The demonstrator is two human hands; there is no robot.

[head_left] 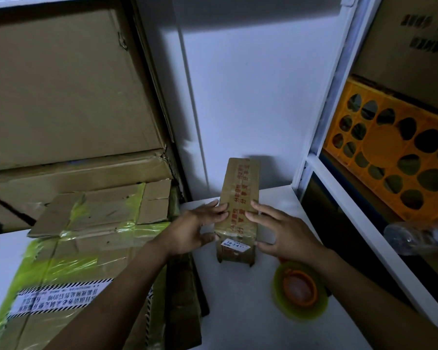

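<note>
Small carton (240, 193) lies lengthwise on the white surface (238, 304), in the corner between the stacked boxes and the shelf post, its near end towards you.

- Your left hand (195, 228): fingers laid nearly straight over the carton's top left edge, thumb against the near end. Pressing, not closed round anything.
- Your right hand (283, 233): the same on the right edge, fingers flat on top, thumb low at the near corner. No tool in it.
- Done, by the look of it: a strip of red-printed tape (241, 183) runs the whole length of the top seam and folds over the near end. A white label (235, 244) sits on that end.
- Left to do: I judge this the pressing-down stage. The lower corners of the near end seem to stand a little proud, though the light is too dim to say whether that end is fully sealed. The far end is out of sight.
- The green tape roll (300, 290) lies flat just beside your right wrist, near the carton, should another strip be wanted.
- The large box with green tape (74, 261) on your left is apart from the carton and untouched.
</note>
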